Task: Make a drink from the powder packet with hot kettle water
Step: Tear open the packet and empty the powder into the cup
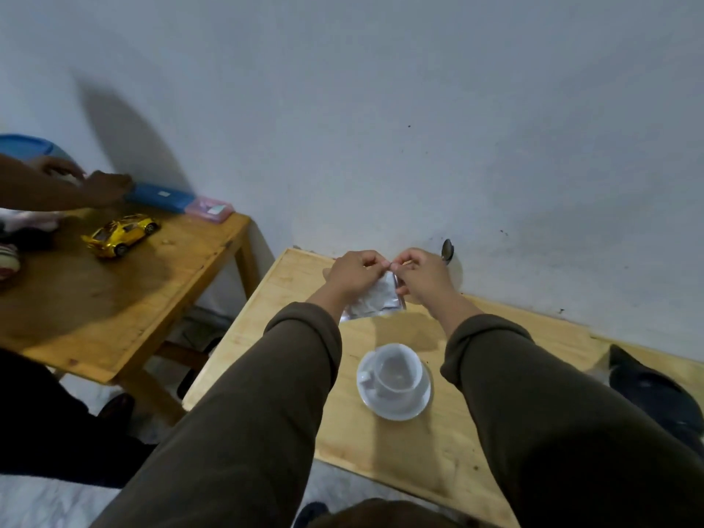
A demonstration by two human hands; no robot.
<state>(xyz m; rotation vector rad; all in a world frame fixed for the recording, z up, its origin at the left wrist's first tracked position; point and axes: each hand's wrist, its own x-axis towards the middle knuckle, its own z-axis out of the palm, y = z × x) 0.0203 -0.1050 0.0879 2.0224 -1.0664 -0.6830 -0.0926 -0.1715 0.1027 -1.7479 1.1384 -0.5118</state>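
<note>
A crinkled silvery powder packet (pixel 375 301) hangs upright below the fingers (pixel 384 265), pinched at its top edge. Nearer than the fingers, an empty white cup (pixel 396 371) sits upright on a white saucer (pixel 400 409); a dark kettle (pixel 663 394) stands off to their right.

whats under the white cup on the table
The white cup stands on a white saucer, which lies on the wooden table. The middle of the saucer is covered by the cup. Inside, the cup looks empty.
</note>
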